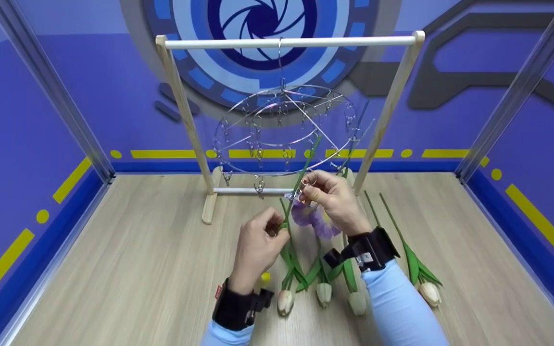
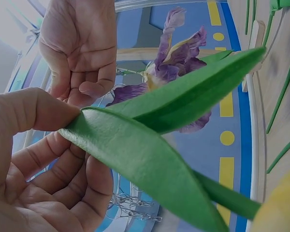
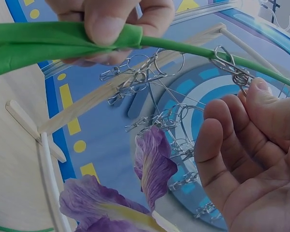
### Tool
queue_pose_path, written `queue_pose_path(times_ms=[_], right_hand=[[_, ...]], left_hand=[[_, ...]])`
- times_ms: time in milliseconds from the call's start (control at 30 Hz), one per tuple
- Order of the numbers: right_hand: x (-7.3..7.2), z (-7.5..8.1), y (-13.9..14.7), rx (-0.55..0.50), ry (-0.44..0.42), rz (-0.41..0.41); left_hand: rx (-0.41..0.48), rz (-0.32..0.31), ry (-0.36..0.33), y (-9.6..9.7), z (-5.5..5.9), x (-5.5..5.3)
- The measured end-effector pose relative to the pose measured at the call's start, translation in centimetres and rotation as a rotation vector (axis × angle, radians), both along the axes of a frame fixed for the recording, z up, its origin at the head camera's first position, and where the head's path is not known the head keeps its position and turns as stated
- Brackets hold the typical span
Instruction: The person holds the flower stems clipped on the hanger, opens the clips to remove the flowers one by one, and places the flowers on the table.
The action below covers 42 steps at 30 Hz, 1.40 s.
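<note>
My left hand [image 1: 260, 245] pinches a green artificial tulip by the base of its leaves [image 2: 145, 150]. The yellow bloom [image 1: 265, 277] hangs head down below that hand, and its thin stem [image 3: 183, 47] slants upward past my right hand [image 1: 332, 199]. My right hand pinches a wire metal clip [image 3: 232, 67] with thumb and fingers. The clip sits at the stem; whether its jaws bite it cannot be told. A purple iris [image 1: 325, 225] hangs upside down right beside the hands. Above them is a round metal clip hanger [image 1: 253, 101] with several dangling clips.
A wooden rack [image 1: 395, 105] carries the hanger by its hook on a white top bar [image 1: 229, 43]. Several white tulips lie on the wooden table, one [image 1: 285, 302] below my left hand and another [image 1: 430, 293] right of my right forearm. Blue printed walls [image 1: 41, 120] enclose the table.
</note>
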State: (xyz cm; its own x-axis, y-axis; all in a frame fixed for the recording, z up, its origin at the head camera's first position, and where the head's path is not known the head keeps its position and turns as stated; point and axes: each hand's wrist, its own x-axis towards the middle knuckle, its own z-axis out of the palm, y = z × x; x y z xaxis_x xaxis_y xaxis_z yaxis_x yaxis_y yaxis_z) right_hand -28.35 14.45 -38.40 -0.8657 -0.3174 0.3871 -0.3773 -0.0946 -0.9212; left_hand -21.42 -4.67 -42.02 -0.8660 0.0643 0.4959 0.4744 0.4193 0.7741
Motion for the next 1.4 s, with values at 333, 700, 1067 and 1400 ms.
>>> queue_pose_path(times_ms=[333, 700, 1067, 1400], right_hand=[[-0.1, 0.0, 0.3, 0.031, -0.017, -0.002], [-0.2, 0.4, 0.9, 0.071, 0.0, -0.005], [-0.5, 0.5, 1.5, 0.048, 0.003, 0.009], [-1.0, 0.3, 1.9, 0.057, 0.014, 0.08]], left_hand=[[-0.016, 0.006, 0.001, -0.1, -0.1, 0.2], [-0.015, -0.008, -0.005, 0.0, -0.1, 0.2], [-0.038, -0.004, -0.003, 0.1, -0.1, 0.2], [-0.038, 0.022, 0.011, 0.1, 0.0, 0.2]])
